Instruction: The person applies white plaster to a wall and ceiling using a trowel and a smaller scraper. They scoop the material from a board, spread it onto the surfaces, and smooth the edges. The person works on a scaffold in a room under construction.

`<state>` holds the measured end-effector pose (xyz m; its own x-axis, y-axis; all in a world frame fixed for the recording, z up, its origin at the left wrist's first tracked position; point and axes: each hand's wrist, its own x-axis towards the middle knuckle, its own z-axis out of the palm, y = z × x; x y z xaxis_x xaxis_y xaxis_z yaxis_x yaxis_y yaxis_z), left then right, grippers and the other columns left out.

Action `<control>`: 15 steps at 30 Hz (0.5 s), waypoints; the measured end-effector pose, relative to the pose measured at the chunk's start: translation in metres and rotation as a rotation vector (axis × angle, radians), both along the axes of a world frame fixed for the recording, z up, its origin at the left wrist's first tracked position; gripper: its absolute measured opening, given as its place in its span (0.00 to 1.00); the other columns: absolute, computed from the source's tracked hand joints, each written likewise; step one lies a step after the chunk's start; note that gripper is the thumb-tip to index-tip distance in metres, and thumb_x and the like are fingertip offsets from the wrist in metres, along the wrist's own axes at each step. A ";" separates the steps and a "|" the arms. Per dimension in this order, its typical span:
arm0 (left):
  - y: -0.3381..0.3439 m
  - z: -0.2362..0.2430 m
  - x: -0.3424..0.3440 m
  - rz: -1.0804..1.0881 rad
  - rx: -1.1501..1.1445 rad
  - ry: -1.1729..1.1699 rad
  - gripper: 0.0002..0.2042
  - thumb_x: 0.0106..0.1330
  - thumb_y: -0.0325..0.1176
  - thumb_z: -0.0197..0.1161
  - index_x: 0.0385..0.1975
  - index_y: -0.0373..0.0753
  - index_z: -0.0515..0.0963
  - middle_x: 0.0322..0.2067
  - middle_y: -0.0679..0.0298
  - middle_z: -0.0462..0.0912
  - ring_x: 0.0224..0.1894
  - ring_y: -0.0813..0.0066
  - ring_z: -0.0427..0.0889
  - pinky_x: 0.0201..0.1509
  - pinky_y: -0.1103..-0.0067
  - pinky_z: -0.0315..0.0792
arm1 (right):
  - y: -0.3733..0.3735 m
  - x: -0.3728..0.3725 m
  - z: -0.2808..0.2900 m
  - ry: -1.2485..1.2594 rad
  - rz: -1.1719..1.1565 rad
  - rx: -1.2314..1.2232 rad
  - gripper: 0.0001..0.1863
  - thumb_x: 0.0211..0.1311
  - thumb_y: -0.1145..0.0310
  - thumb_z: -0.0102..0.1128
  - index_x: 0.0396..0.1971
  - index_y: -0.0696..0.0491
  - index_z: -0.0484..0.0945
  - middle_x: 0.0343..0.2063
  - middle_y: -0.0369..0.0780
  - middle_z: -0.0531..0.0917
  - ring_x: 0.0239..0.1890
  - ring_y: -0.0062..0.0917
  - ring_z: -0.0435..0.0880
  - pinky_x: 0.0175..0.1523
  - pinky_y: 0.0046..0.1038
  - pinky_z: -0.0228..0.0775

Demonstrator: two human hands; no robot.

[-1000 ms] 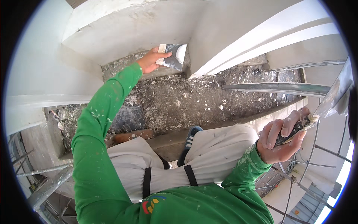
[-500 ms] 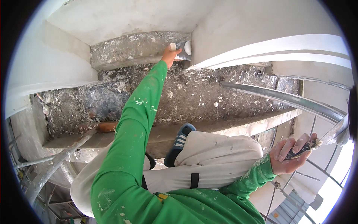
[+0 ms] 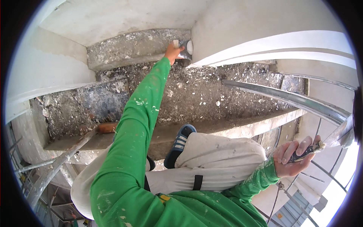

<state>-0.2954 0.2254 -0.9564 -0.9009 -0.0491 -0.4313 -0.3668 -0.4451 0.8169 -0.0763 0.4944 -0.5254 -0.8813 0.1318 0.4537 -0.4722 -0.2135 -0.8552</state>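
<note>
At the far end of the ledge, my left hand (image 3: 172, 53) is closed on a dark container (image 3: 184, 55) with white material at its mouth. The container sits in the corner against the white wall, and part of it is hidden by my fingers. Off to the right, my right hand (image 3: 293, 156) grips the dark handle of a putty knife (image 3: 301, 153), crusted with dried plaster where handle meets blade. Its pale blade points up and right, hard to separate from the metal pipe behind it.
A debris-strewn floor strip (image 3: 196, 94) runs between white walls (image 3: 242, 34) and a low concrete curb (image 3: 249, 126). One metal pipe (image 3: 287, 100) crosses at right; another pole (image 3: 60, 164) slants at left near an orange-brown piece (image 3: 107, 127). My sandalled foot (image 3: 180, 146) is by the curb.
The view has shifted slightly, so the surroundings sit a little further left and up. Both hands keep their hold, with no clear movement of the container or putty knife.
</note>
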 end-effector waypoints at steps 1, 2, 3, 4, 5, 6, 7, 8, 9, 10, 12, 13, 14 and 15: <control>-0.003 -0.004 0.001 -0.005 0.013 0.006 0.15 0.59 0.23 0.61 0.45 0.32 0.69 0.40 0.57 0.74 0.40 0.64 0.78 0.32 0.65 0.84 | 0.000 -0.001 -0.001 -0.002 0.013 0.000 0.25 0.71 0.63 0.40 0.60 0.64 0.54 0.27 0.36 0.66 0.08 0.14 0.59 0.06 0.16 0.55; 0.001 0.000 0.002 -0.017 0.027 0.010 0.15 0.59 0.23 0.61 0.45 0.32 0.69 0.40 0.57 0.74 0.41 0.63 0.78 0.32 0.64 0.84 | 0.001 0.000 -0.001 -0.004 0.011 0.003 0.25 0.71 0.63 0.40 0.60 0.64 0.54 0.27 0.36 0.66 0.08 0.14 0.59 0.06 0.16 0.55; 0.006 0.008 0.004 -0.030 0.041 0.015 0.15 0.59 0.24 0.61 0.45 0.32 0.69 0.40 0.57 0.74 0.41 0.63 0.78 0.32 0.64 0.83 | 0.003 0.000 -0.002 -0.008 0.005 0.011 0.25 0.71 0.63 0.40 0.60 0.64 0.54 0.27 0.37 0.66 0.08 0.14 0.59 0.06 0.16 0.55; 0.010 0.017 0.004 -0.042 0.054 0.020 0.15 0.59 0.24 0.61 0.46 0.32 0.69 0.40 0.57 0.74 0.41 0.62 0.78 0.33 0.63 0.83 | 0.005 0.001 -0.003 -0.011 -0.001 0.019 0.25 0.71 0.63 0.40 0.60 0.64 0.54 0.27 0.37 0.66 0.08 0.14 0.59 0.06 0.16 0.55; 0.009 0.020 0.002 -0.048 0.048 0.009 0.16 0.59 0.24 0.60 0.46 0.32 0.68 0.41 0.56 0.74 0.42 0.61 0.78 0.33 0.63 0.83 | 0.005 0.000 -0.003 -0.013 0.007 0.023 0.25 0.71 0.63 0.40 0.60 0.64 0.54 0.27 0.37 0.66 0.08 0.14 0.59 0.06 0.16 0.55; 0.009 0.023 0.001 -0.055 0.042 -0.001 0.16 0.59 0.24 0.59 0.47 0.32 0.68 0.41 0.56 0.74 0.42 0.61 0.78 0.34 0.63 0.83 | 0.003 0.000 -0.003 -0.024 -0.016 0.005 0.25 0.70 0.63 0.41 0.60 0.64 0.54 0.26 0.37 0.66 0.07 0.14 0.59 0.06 0.16 0.53; 0.009 0.026 0.000 -0.062 0.037 -0.012 0.17 0.60 0.24 0.59 0.48 0.33 0.68 0.42 0.55 0.74 0.42 0.60 0.78 0.34 0.62 0.83 | 0.000 -0.001 -0.003 -0.036 -0.040 -0.013 0.25 0.69 0.63 0.41 0.59 0.64 0.53 0.25 0.37 0.66 0.07 0.15 0.58 0.05 0.16 0.51; 0.011 0.031 -0.003 -0.070 0.018 -0.022 0.18 0.59 0.24 0.58 0.50 0.33 0.67 0.42 0.55 0.74 0.43 0.60 0.78 0.34 0.62 0.83 | -0.002 0.000 -0.002 -0.046 -0.065 -0.030 0.25 0.68 0.64 0.41 0.59 0.64 0.53 0.24 0.37 0.66 0.06 0.15 0.58 0.04 0.16 0.49; 0.013 0.036 -0.005 -0.079 -0.001 -0.031 0.19 0.59 0.23 0.57 0.52 0.33 0.66 0.43 0.54 0.74 0.43 0.60 0.78 0.34 0.62 0.83 | -0.003 0.000 -0.001 -0.055 -0.077 -0.021 0.25 0.68 0.63 0.41 0.59 0.64 0.53 0.24 0.37 0.66 0.06 0.15 0.58 0.04 0.16 0.49; 0.015 0.041 -0.007 -0.087 -0.020 -0.040 0.21 0.59 0.23 0.57 0.53 0.33 0.65 0.44 0.53 0.74 0.43 0.59 0.78 0.34 0.62 0.83 | -0.004 0.001 -0.001 -0.064 -0.089 -0.013 0.26 0.68 0.63 0.42 0.58 0.64 0.53 0.24 0.37 0.65 0.06 0.15 0.58 0.04 0.17 0.49; 0.013 0.046 -0.011 -0.085 -0.042 -0.034 0.23 0.58 0.23 0.56 0.56 0.33 0.63 0.44 0.53 0.74 0.43 0.58 0.78 0.33 0.63 0.83 | -0.009 0.000 0.000 -0.072 -0.106 0.009 0.26 0.68 0.63 0.42 0.58 0.65 0.53 0.23 0.37 0.65 0.05 0.15 0.58 0.04 0.17 0.49; 0.012 0.049 -0.012 -0.082 -0.053 -0.031 0.25 0.58 0.23 0.55 0.57 0.33 0.62 0.44 0.52 0.74 0.43 0.58 0.78 0.33 0.64 0.83 | -0.013 0.000 0.001 -0.073 -0.113 0.026 0.26 0.68 0.63 0.43 0.58 0.65 0.53 0.23 0.37 0.65 0.05 0.16 0.58 0.04 0.18 0.48; 0.014 0.060 -0.012 -0.081 -0.066 -0.006 0.25 0.57 0.23 0.55 0.57 0.32 0.61 0.44 0.52 0.74 0.43 0.57 0.79 0.32 0.64 0.83 | -0.014 -0.001 0.000 -0.079 -0.130 0.042 0.26 0.68 0.63 0.43 0.58 0.65 0.53 0.23 0.38 0.65 0.05 0.16 0.58 0.03 0.18 0.48; 0.012 0.078 -0.008 -0.072 -0.087 0.012 0.25 0.57 0.23 0.55 0.57 0.32 0.61 0.44 0.52 0.74 0.42 0.57 0.79 0.32 0.65 0.83 | -0.012 -0.006 -0.004 -0.083 -0.103 0.028 0.27 0.67 0.63 0.43 0.58 0.66 0.53 0.23 0.38 0.65 0.05 0.16 0.58 0.03 0.19 0.48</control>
<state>-0.3038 0.2370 -0.8783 -0.9084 -0.0210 -0.4176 -0.3855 -0.3448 0.8559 -0.0820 0.4827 -0.5296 -0.8985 0.2118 0.3844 -0.4176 -0.1428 -0.8973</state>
